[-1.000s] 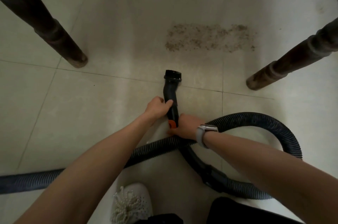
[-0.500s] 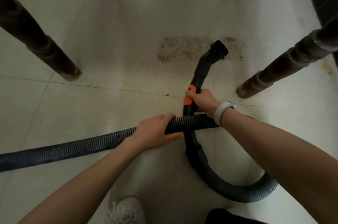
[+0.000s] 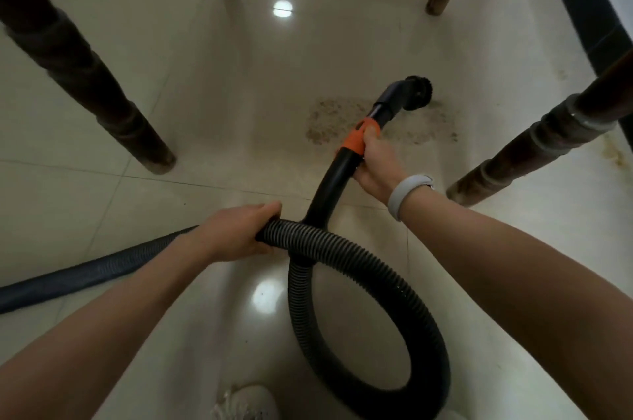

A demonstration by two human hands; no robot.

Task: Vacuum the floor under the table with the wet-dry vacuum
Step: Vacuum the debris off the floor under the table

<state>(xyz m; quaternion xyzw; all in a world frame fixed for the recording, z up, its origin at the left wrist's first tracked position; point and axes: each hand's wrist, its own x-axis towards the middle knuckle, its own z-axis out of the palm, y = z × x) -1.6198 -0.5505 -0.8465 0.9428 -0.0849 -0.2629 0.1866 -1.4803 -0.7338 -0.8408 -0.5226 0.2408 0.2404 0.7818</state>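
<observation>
floor (image 3: 102,207): glossy pale tiles | 4 dark wooden legs (image 3: 85,76) | ceiling light reflection (image 3: 283,9)

Left arm: bare forearm entering from the lower left corner, reaching forward and inward toward the middle of the view. Left hand (image 3: 236,234): lying palm down, fingers and thumb curling round the ribbed hose (image 3: 346,250) where it is crossing over itself, gripping it from above.

Right arm: bare forearm entering from the right edge, extending forward and to the left, reaching further out than the left. Right wrist: wearing a pale grey band (image 3: 407,193). Right hand (image 3: 375,162): wrapping round the rigid black tube just behind its orange collar (image 3: 359,138), fingers curling under, thumb lying along the collar.

Hands: sitting apart, right ahead of left.
</observation>
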